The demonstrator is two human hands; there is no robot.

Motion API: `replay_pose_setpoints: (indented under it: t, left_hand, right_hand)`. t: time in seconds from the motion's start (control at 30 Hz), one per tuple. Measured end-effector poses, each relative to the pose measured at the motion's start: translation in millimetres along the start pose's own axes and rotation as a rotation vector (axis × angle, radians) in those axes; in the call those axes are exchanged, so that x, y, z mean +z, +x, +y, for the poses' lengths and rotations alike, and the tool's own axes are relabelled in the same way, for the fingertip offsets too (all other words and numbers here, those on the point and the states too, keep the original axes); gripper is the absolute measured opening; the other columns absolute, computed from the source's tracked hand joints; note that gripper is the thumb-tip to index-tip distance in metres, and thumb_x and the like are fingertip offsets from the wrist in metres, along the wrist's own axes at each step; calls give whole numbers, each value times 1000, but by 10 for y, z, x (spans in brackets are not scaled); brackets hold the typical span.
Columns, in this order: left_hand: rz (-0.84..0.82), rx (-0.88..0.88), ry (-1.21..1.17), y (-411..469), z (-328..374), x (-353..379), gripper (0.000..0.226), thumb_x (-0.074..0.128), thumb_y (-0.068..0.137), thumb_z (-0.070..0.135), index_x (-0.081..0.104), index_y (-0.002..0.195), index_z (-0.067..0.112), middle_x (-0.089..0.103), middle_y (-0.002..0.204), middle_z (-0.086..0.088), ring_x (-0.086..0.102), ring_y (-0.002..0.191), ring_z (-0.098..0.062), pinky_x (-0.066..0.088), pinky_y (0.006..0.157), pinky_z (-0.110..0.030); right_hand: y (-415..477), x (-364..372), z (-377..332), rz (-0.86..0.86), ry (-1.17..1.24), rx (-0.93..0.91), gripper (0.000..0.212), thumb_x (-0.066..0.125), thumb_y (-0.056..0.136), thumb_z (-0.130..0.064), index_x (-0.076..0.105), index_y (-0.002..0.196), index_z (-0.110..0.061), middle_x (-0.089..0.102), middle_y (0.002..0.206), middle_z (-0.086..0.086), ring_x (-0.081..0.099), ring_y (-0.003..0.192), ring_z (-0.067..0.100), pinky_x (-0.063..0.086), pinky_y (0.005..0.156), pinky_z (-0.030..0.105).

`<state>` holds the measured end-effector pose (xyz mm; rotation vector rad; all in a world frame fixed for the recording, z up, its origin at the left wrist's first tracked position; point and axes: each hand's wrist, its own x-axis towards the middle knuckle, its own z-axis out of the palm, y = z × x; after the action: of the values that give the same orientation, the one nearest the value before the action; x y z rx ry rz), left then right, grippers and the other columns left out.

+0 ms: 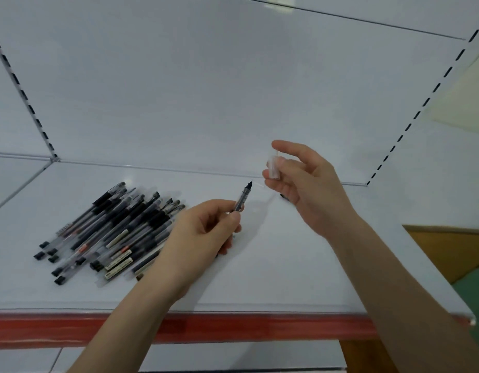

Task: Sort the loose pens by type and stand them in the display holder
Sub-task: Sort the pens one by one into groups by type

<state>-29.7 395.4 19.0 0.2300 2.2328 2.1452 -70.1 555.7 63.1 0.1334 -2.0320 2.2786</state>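
Note:
A heap of several loose black and clear pens [109, 232] lies on the white shelf [286, 265], left of centre. My left hand [203, 235] grips an uncapped pen [243, 196] by its barrel, tip pointing up and to the right. To its right my right hand [300, 176] pinches a clear pen cap [273, 166] between thumb and fingers, a short gap from the pen's tip. A small dark thing peeks out under my right hand; I cannot tell what it is. No display holder is in view.
The shelf has a white back panel [206, 90] and slotted uprights at the left [23, 92] and right [421, 103]. A red price strip [233, 327] runs along the front edge. Beyond the shelf's right end are brown and green surfaces [453, 259].

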Motion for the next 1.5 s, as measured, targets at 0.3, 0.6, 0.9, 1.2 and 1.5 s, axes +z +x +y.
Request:
replay_pose_setpoints:
  t: [0.3,0.6,0.9,1.2,1.5]
  left_hand:
    - [-51,48,8,-86,108,14,16,51,88,7,66,94,11,59,53,10,47,45,-3,41,49,-14]
    - [22,65,-3,-116,118,-135,16,53,87,6,67,92,12,58,51,7,47,44,-4,37,42,-11]
    - [-11,117,207,-107,50,-193,16,57,85,10,68,95,17,59,53,15,51,48,-2,42,52,-11]
    - [-28,138,245,-103,30,-181,12,61,85,14,67,92,22,61,58,20,52,51,0,41,53,-10]
    - [41,128,177,-116,53,-168,22,61,82,7,65,80,27,66,63,-1,58,51,-5,47,51,-16]
  right_hand:
    - [-181,58,-16,19,62,-6,16,53,89,-7,60,98,-18,67,79,2,68,74,11,54,67,20]
    - [-157,-85,28,-65,-149,23,11,64,77,-26,71,77,-18,64,68,-2,48,56,10,42,54,18]
    - [-156,-151,-78,-202,-271,-50,19,59,85,-4,65,82,-22,66,70,-10,53,57,0,44,59,13]
    - [-142,-76,-66,-229,-296,-86,19,62,82,-3,64,82,-22,69,71,-11,58,65,0,45,58,12]
    - [-205,55,69,-113,-174,-99,14,56,88,-10,68,85,-18,71,80,-4,63,70,5,51,64,16]
